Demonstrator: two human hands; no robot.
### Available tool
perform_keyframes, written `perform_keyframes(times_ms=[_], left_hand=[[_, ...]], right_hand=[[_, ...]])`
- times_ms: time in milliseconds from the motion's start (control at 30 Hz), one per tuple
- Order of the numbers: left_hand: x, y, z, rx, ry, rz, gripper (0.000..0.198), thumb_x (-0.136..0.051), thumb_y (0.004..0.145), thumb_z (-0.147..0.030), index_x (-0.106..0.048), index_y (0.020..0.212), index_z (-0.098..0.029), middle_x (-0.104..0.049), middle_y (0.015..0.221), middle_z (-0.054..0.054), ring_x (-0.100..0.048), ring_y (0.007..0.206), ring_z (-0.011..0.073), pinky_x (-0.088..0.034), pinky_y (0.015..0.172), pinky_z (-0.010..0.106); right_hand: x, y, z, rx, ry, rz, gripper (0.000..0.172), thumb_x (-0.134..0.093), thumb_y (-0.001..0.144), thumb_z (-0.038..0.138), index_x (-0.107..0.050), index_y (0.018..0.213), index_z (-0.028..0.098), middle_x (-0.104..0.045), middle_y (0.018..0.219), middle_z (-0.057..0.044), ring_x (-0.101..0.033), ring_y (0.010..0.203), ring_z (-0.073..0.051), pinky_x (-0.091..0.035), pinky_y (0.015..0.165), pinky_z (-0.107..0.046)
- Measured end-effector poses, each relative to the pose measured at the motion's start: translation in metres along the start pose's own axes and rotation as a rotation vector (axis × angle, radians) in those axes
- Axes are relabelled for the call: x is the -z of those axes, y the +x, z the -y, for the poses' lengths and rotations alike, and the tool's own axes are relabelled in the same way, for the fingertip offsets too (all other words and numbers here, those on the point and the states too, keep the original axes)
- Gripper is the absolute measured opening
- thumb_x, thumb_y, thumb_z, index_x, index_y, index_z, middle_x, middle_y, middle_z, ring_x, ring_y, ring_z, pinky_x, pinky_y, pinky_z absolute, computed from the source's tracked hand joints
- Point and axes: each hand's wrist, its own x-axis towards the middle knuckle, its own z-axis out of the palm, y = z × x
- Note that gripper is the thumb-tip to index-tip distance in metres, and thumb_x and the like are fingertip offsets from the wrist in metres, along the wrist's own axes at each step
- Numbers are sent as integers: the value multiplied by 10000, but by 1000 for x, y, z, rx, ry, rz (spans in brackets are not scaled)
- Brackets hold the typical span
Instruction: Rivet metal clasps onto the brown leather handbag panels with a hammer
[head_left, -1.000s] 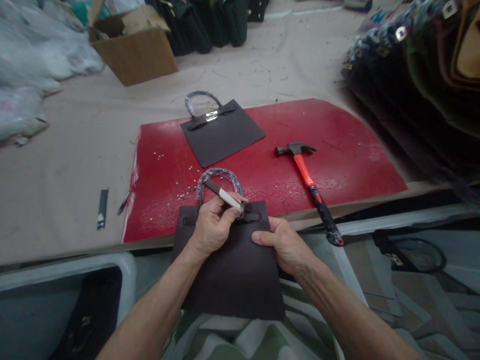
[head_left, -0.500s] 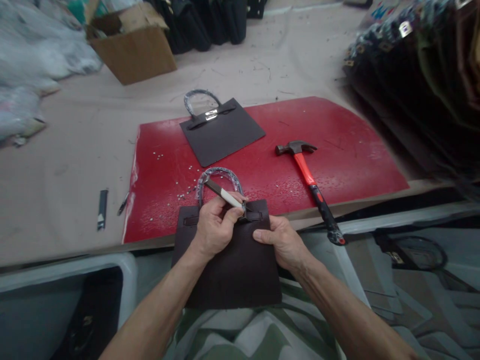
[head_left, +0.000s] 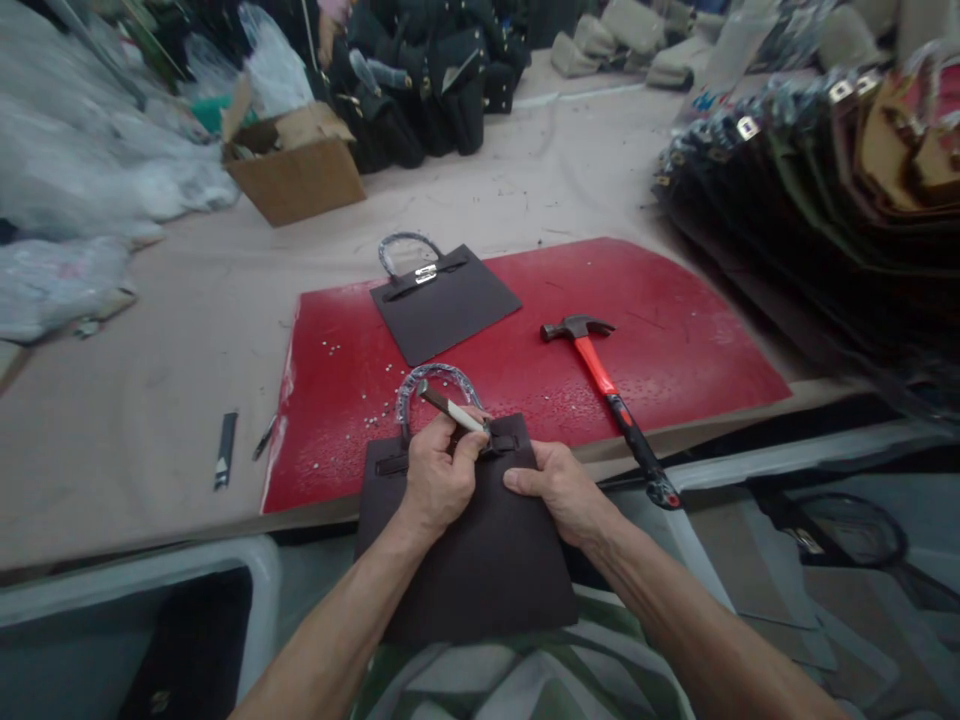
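Locate the workbench first, then the dark brown handbag panel in front of the bench edge, above a striped garment, without visible bench support beneath most of the face. Judge tilting or dropping possible upon any slackening of grip. Next, check the claw hammer: grip end past the bench edge, hence liable to fall if bumped. Check the right hand: clamped narrowly on the panel's right side, thumb on the face, other fingers mostly behind. Check the left hand: closed to a tight pinch of thumb and fingertips on a slim white-handled tool beside the strap. Guard against skidding from excess pressure or panel shift, with possible scratching of the face. Treat tip contact as undetermined; hidden by the fingers.
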Motion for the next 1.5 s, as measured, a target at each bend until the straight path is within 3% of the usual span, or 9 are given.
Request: perform_keyframes(times_ms=[267, 667, 1000, 1067, 1167, 1267, 1367, 1500], left_hand=[[-8, -3, 5, -94, 83, -11, 130, -571, 861, -149, -662, 951, -169, -715, 908, 43, -679, 829, 169, -544, 786, 273], [-20, -10, 20, -340, 212, 57, 157, -559, 871, -88, -614, 979, -189, -714, 1038, 79, -690, 1004, 204, -553, 906, 319], [-24, -1, 20, -355, 244, 45, 179, -552, 874, -78, -608, 1001, -192, -706, 1045, 75, -690, 1011, 197, -563, 913, 314], [-25, -2, 21, -380, 248, 38, 174, -551, 877, -76, -609, 993, -192, -704, 1048, 77, -689, 1023, 198, -565, 926, 321], [-27, -3, 22, -389, 245, 34, 161, -557, 882, -83, -611, 990, -190, -703, 1052, 80, -690, 1030, 201, -568, 934, 332], [-27, -4, 23, -373, 221, 34, 143, -566, 884, -92, -612, 979, -189, -706, 1062, 86, -691, 1039, 206, -569, 941, 346], [-27, -4, 23, -343, 206, 59, 159, -563, 887, -91, -616, 995, -195, -717, 1081, 93, -695, 1032, 214, -573, 937, 366], [-27, -4, 22, -308, 206, 73, 204, -575, 879, -95, -627, 1044, -203, -725, 1109, 99, -693, 1065, 237, -567, 965, 405]], right_hand=[[-2, 1, 4, -5, -178, -53, 293, -754, 557, 262, -650, 811, 158, -667, 655, 16, -569, 529, -131, -419, 531, -247], [17, -8, -11, 108, -589, -312, 209, -640, 648, 381, -564, 633, 187, -534, 553, 31, -453, 498, -114, -319, 475, -248], [26, 7, -19, 197, -667, -410, 230, -584, 740, 402, -613, 680, 181, -567, 578, 11, -514, 547, -148, -339, 513, -262], [23, 2, -14, 208, -713, -411, 229, -605, 754, 384, -593, 632, 190, -549, 561, 13, -502, 555, -147, -326, 532, -267], [22, -13, 3, 268, -1029, -428, 280, -623, 805, 352, -565, 577, 201, -554, 557, -4, -511, 579, -160, -315, 583, -291], [33, -28, 29, 362, -1413, -557, 238, -565, 908, 352, -667, 757, 201, -675, 719, -55, -609, 691, -206, -361, 663, -313], [56, -32, 53, 461, -1628, -771, 220, -574, 931, 360, -676, 1003, 178, -700, 942, -112, -647, 868, -261, -401, 732, -330], [81, -16, 75, 369, -1834, -782, 238, -608, 908, 360, -628, 1000, 142, -643, 1013, -165, -621, 923, -302, -398, 727, -346]])
